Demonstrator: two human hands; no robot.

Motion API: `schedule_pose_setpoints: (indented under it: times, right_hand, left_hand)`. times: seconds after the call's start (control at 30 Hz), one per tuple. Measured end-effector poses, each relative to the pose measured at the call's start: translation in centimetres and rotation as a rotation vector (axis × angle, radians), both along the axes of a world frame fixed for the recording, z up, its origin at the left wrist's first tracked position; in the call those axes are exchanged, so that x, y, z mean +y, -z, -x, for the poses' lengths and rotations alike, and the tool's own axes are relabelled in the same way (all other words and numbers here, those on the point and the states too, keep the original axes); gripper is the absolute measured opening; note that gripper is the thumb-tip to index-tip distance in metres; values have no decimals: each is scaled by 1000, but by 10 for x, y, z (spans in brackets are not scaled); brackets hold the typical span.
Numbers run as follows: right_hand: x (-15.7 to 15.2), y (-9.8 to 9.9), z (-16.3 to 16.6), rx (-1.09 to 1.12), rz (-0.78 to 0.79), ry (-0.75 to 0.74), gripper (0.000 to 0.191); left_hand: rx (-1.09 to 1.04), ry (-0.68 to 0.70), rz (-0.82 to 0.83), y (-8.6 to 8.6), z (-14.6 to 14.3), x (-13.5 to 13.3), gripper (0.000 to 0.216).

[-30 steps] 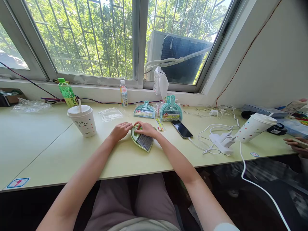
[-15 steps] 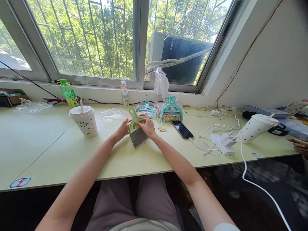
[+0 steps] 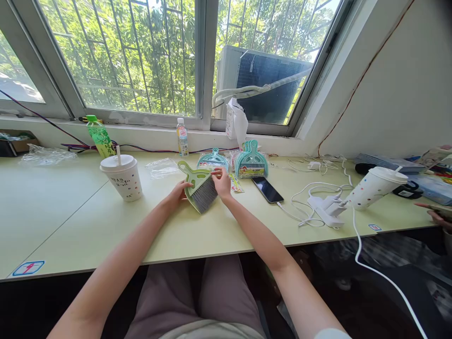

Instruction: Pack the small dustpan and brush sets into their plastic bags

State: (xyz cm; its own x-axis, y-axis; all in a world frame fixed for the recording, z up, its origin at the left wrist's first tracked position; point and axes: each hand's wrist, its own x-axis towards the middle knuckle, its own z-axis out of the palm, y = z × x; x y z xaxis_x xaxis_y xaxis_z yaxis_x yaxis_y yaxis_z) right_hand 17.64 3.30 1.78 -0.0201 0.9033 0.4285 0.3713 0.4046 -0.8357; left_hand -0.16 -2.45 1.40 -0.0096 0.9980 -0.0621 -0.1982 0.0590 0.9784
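A small green dustpan with a grey-bristled brush nested in it point(image 3: 198, 185) is raised off the pale green table point(image 3: 70, 221), its handle pointing up and left. My left hand point(image 3: 178, 193) grips its lower left edge. My right hand point(image 3: 222, 181) pinches its right side by the bristles. Behind them stand a teal dustpan set point(image 3: 213, 161) and a stack of several teal sets point(image 3: 251, 161).
A lidded paper cup with a straw point(image 3: 122, 177) stands to the left, green point(image 3: 100, 137) and small point(image 3: 182, 137) bottles by the window. A phone point(image 3: 267, 189), white cables with a charger point(image 3: 326, 207) and a tipped cup point(image 3: 373, 187) lie right. Another person's hand point(image 3: 438, 215) shows at the far right.
The green dustpan set lay flat under both hands a second ago. It has been lifted and turned, handle now up to the left, bristles facing me.
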Motion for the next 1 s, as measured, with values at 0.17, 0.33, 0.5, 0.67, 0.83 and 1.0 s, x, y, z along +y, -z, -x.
schedule_pose_setpoints:
  times: [0.17, 0.33, 0.5, 0.67, 0.83, 1.0]
  right_hand:
    - [17, 5, -23, -278, 40, 273, 43]
    - [33, 20, -35, -574, 244, 142, 61]
    - [33, 24, -29, -709, 251, 8, 55]
    - [31, 17, -21, -622, 126, -65, 49]
    - [30, 17, -21, -630, -3, -126, 40]
    - [26, 27, -20, -824, 108, -300, 58]
  left_hand:
    - [-80, -238, -37, 0, 9, 4, 38]
    - [-67, -352, -28, 1, 13, 7, 40]
    - [-23, -312, -68, -2, 8, 2, 48]
    - [7, -312, -81, 0, 10, 2, 53]
    - [-5, -354, -79, 4, 12, 7, 50]
    - [-20, -407, -78, 4, 13, 9, 46]
